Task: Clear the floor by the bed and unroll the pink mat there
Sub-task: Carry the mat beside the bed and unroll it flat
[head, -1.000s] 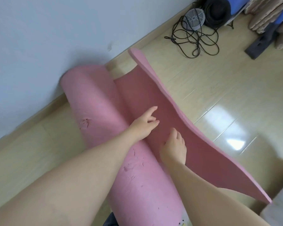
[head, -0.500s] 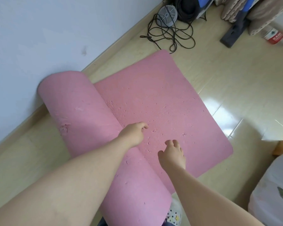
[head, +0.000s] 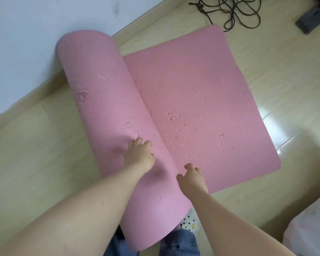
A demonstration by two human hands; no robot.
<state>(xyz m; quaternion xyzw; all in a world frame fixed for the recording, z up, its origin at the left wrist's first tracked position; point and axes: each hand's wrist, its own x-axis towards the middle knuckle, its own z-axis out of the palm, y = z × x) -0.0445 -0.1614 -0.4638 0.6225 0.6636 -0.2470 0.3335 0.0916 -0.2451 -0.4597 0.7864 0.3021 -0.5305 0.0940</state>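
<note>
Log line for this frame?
pink mat: partly unrolled, roll near wall | left hand: on roll | right hand: at roll seam | cables: beyond mat

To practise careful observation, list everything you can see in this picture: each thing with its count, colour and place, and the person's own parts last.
mat: one, pink, on the floor, still rolled on the wall side, flat part spread to the right
cable: one tangle, black, on the floor at the top
block: one, dark grey, on the floor, top right
floor: light wood, all around the mat
wall: pale, upper left
bed: one corner, whitish, lower right
shoe: one, white with small charms, bottom, by the roll's near end
jeans: blue, bottom edge
left hand: one, fingers on the roll
right hand: one, fingers where roll meets flat part
</note>
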